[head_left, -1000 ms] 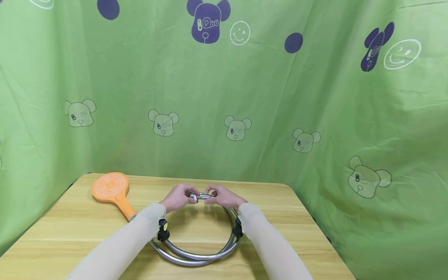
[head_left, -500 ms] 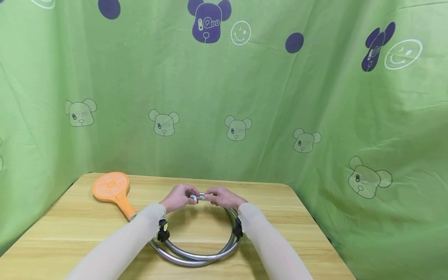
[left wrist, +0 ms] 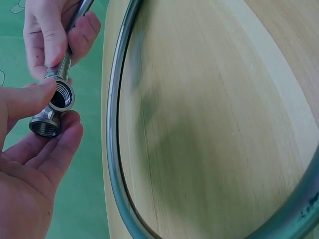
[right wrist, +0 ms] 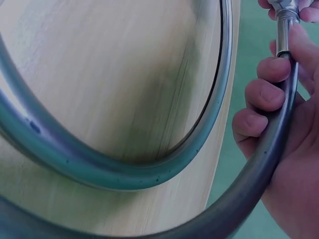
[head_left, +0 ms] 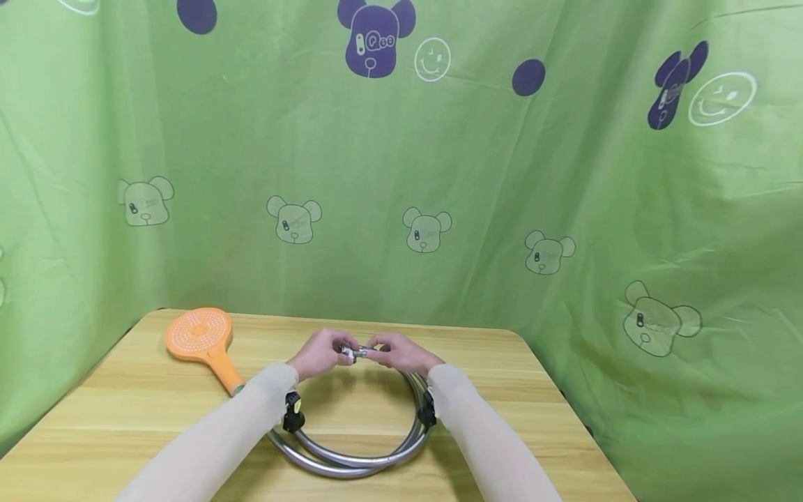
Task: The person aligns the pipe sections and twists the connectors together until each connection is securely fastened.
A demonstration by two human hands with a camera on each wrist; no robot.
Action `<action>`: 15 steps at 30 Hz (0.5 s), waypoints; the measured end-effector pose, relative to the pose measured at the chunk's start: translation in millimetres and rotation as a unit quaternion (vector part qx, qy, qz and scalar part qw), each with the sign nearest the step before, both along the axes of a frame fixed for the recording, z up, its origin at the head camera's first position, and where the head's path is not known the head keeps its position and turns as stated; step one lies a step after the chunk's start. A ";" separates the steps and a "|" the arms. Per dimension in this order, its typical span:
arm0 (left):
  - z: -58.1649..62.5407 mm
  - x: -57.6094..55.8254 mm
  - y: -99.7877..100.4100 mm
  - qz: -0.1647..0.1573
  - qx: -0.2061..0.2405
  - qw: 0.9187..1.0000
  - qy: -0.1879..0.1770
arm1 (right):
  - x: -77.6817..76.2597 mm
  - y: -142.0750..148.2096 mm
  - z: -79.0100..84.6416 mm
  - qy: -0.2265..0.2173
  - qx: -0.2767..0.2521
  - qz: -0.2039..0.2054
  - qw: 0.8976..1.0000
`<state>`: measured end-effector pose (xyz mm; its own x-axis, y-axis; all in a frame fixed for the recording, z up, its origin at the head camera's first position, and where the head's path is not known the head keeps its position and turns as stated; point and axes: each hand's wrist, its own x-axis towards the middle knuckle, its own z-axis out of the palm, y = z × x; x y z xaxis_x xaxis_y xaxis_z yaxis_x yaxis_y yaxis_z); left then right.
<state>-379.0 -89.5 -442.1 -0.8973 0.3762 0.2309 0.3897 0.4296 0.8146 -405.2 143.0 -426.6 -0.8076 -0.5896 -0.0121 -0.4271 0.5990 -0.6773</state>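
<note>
In the head view, my left hand (head_left: 318,354) and right hand (head_left: 404,354) meet over the far part of the table. My left thumb and fingers pinch a small chrome tee fitting (left wrist: 48,117), whose two threaded openings show in the left wrist view. The right hand grips the end of a grey shower hose (right wrist: 266,142), its curled fingers round the hose and thumb along the metal end connector (right wrist: 283,37). That connector lines up with the tee fitting, end against end. At the left, an orange shower head (head_left: 199,333) lies face up, the hose running from its handle.
The hose lies in loops on the wooden table (head_left: 502,418) beneath both forearms. A black wrist camera (head_left: 293,413) sits under the left wrist. Green printed curtain (head_left: 351,279) hangs behind the table and along its sides.
My right thumb and fingers have shifted back and forth round the connector, rolling forward and then back. The left hand keeps its hold on the tee fitting; shower head and hose loops stay put.
</note>
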 end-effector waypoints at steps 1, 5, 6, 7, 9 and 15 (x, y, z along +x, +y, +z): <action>-0.1 -0.3 0.5 0.000 -0.001 1.000 0.000 | -0.4 0.5 -0.2 -0.002 0.002 0.002 1.000; 0.9 -0.3 2.2 -0.001 -0.006 1.000 0.002 | -1.9 0.8 -1.3 -0.012 0.005 0.002 1.000; 1.5 0.2 2.5 -0.002 -0.005 1.000 0.003 | -1.5 0.4 -1.1 -0.015 0.004 -0.004 1.000; 2.0 0.6 2.6 -0.002 -0.004 1.000 0.004 | -0.7 -0.1 -0.9 -0.018 0.002 -0.007 1.000; 2.9 1.8 2.6 0.000 -0.001 1.000 0.005 | 1.2 -0.8 -0.8 -0.023 -0.006 -0.015 1.000; 5.0 4.0 3.0 0.006 0.003 1.000 0.003 | 1.3 -1.0 -1.5 -0.022 -0.024 -0.011 0.999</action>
